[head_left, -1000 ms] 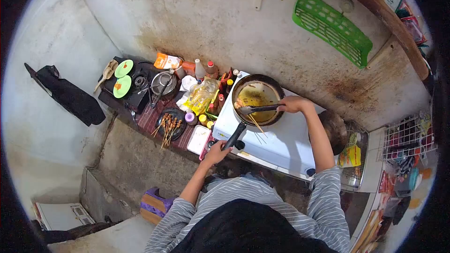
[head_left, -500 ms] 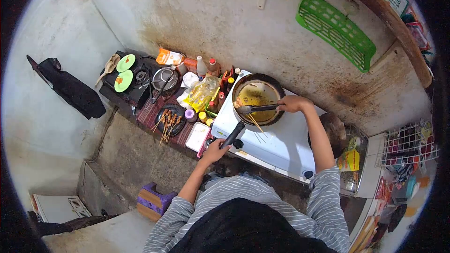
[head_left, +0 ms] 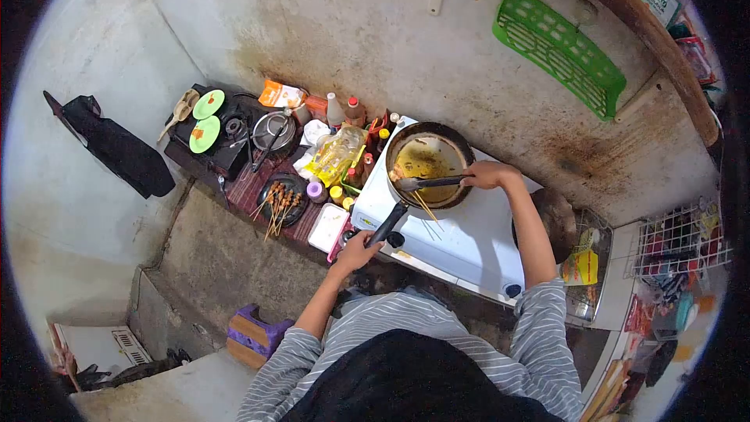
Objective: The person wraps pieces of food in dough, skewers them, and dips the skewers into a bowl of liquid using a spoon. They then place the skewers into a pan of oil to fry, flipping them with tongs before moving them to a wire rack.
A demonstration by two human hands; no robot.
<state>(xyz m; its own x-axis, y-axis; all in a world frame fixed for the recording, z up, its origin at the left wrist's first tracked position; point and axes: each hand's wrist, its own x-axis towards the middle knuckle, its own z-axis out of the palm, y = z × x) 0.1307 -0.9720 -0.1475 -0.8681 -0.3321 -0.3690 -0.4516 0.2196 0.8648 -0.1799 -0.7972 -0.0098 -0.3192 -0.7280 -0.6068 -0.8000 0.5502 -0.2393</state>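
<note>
A deep frying pan with oil in it rests on the white gas stove. Its black handle points toward me, and my left hand is wrapped round it. Over the pan's right rim, my right hand grips dark tongs. Their tips are at the left inside of the pan, by a small piece of food on skewers. The skewer sticks jut out over the near rim. What the tips pinch is too small to make out.
Left of the stove stand a black plate of skewers, a white tray, sauce bottles and a strainer. Two green plates lie farther left. A wok lid leans at the right.
Both hands, the pan and the tongs hold almost the same position. At the lower left edge, something reddish-brown has come into view beside the white appliance.
</note>
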